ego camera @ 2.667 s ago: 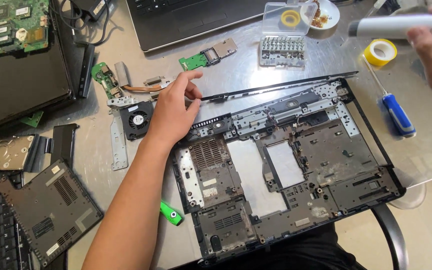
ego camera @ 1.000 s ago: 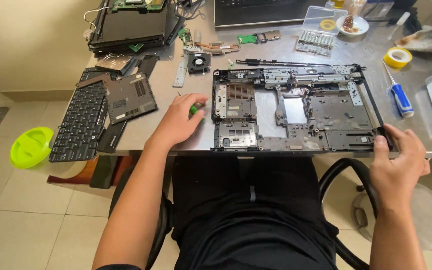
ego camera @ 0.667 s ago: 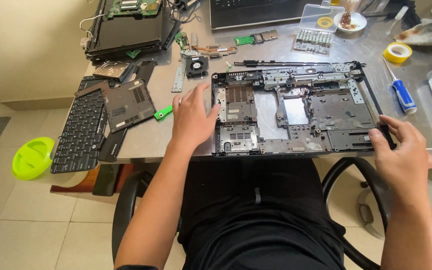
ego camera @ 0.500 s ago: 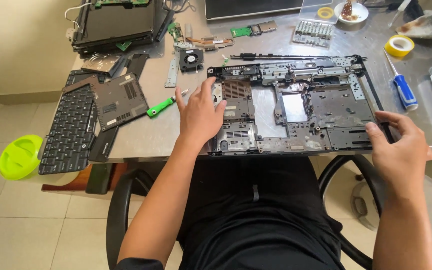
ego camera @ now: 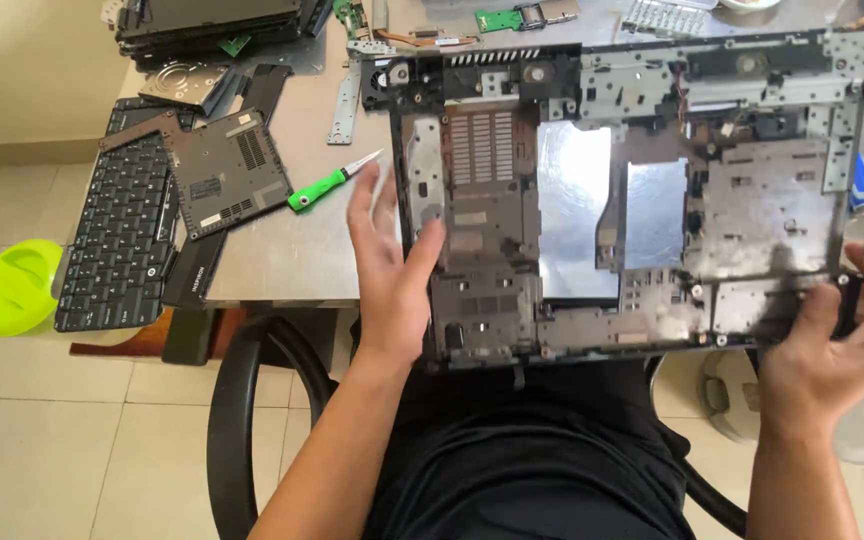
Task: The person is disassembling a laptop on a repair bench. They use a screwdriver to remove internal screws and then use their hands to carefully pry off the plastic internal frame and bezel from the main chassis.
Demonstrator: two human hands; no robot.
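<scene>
A grey metal-topped worktable stands over a floor of pale beige tiles, and the person sits at its near edge in a black chair, dark clothing filling the lower middle of the view. At the left edge of the table lies a detached black laptop keyboard, partly overhanging, with a dark plastic bottom cover panel resting beside it. A small screwdriver with a green handle lies on the bare tabletop between that panel and the left hand. Further back sit a stack of dark laptop parts, a bare hard drive, a cooling fan and a small green circuit board. A lime-green round dish sits down on the floor at far left.

The stripped laptop base chassis is held over the near edge of the table and the person's lap, its inner side with silver shielding patches facing the camera. The left hand is pressed against the chassis's left rim, thumb lying over the edge onto the inner face, the other fingers spread and extended outside the frame rather than curled. The right hand grasps the chassis's lower right corner, thumb and fingers closed around the black edge there.
</scene>
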